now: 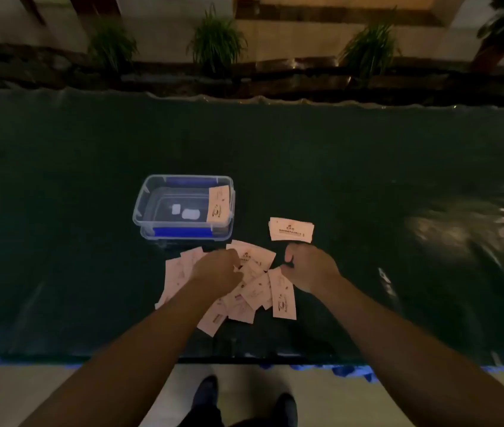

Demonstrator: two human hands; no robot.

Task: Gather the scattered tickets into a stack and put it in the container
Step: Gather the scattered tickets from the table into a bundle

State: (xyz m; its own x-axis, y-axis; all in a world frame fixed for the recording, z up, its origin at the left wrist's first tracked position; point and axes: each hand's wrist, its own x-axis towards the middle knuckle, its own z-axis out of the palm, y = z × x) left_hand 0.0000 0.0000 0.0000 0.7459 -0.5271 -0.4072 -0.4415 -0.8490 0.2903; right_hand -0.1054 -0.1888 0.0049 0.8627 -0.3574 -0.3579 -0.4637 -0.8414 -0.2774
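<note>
Several pale tickets (257, 291) lie scattered and overlapping on a dark green table cover (368, 167), just in front of a clear plastic container (139, 208) with blue clips. One ticket (219, 204) leans inside the container against its right wall. A small neat stack of tickets (291, 229) lies to the right of the container. My left hand (218, 269) rests on the scattered pile, fingers curled over the tickets. My right hand (309, 266) hovers at the pile's right edge, its fingertips pinching the corner of a ticket (281, 295).
The table's near edge (244, 363) runs just above my shoes. Beyond the far edge stands a row of green plants (216, 41). A bright glare patch (460, 226) lies on the cover at the right.
</note>
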